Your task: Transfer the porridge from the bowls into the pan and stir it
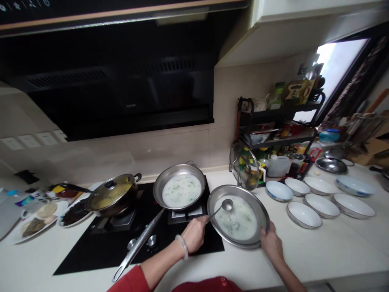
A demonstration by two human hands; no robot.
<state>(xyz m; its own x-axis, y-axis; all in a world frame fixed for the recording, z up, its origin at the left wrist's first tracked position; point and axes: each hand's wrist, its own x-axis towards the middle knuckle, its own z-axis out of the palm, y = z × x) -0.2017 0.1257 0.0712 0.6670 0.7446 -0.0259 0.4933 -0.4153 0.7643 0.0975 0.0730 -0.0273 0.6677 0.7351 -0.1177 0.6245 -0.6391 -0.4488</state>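
Note:
My left hand [193, 234], with a bracelet on its wrist and a red sleeve behind it, is closed on the handle of a metal ladle [227, 205]. The ladle's bowl hangs over a wide steel basin [261, 214] that holds pale white soup with green bits. My right hand [271, 242] grips the basin's near right rim. The basin rests on the white counter just right of the black hob. On the hob's right burner sits a long-handled steel pan [158, 190] with the same white soup in it.
A glass-lidded pan [112, 194] stands on the left burner. Plates of food [33, 224] lie at the far left. A glass lid [244, 166] leans behind the basin. Several white bowls [304, 215] stand on the right, below a black rack [273, 140] of jars.

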